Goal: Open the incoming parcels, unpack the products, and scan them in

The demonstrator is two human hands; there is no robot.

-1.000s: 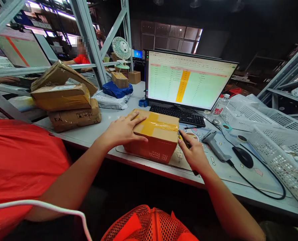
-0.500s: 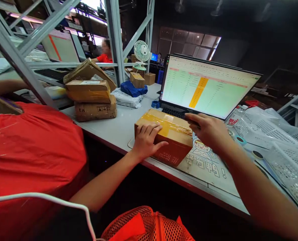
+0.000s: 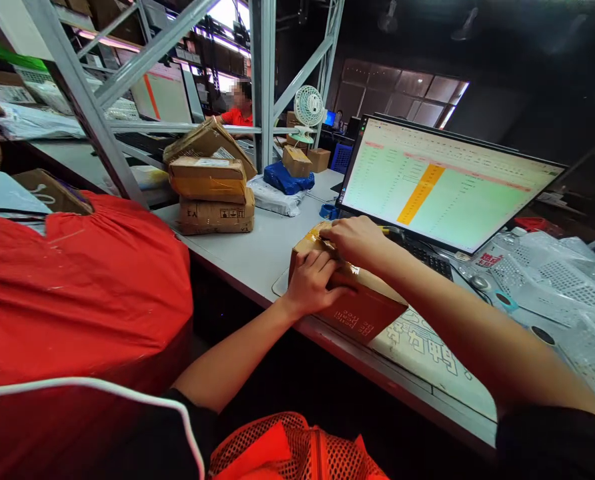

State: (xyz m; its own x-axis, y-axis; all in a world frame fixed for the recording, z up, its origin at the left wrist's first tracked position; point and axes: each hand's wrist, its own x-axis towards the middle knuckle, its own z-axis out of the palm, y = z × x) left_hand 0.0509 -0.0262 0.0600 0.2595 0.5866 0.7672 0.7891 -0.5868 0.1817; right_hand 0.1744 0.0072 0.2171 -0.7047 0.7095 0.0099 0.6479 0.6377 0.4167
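A taped cardboard box [image 3: 372, 310] sits at the table's front edge, on a printed mat [image 3: 427, 353]. My left hand [image 3: 310, 283] presses on its near side, fingers over the top edge and thumb along the front face. Above the taped top, my right hand [image 3: 355, 240] is closed, knuckles up, with its fingertips at the far left part of the lid. What it grips is mostly hidden; a small yellow piece shows just past the hand. Behind the box are a keyboard [image 3: 430, 259] and a monitor [image 3: 442, 187] showing a spreadsheet.
Stacked cartons [image 3: 215, 217] stand left on the table, beside a blue parcel [image 3: 287, 179] and a small fan [image 3: 309, 107]. A big red bag [image 3: 87, 287] fills the left. Plastic baskets [image 3: 557, 267] lie right. A co-worker in red [image 3: 238, 115] sits beyond the metal rack.
My right hand has moved left from beside the keyboard onto the box top. My left hand stays on the box. The view has shifted left, and another person's hand now shows at far left.
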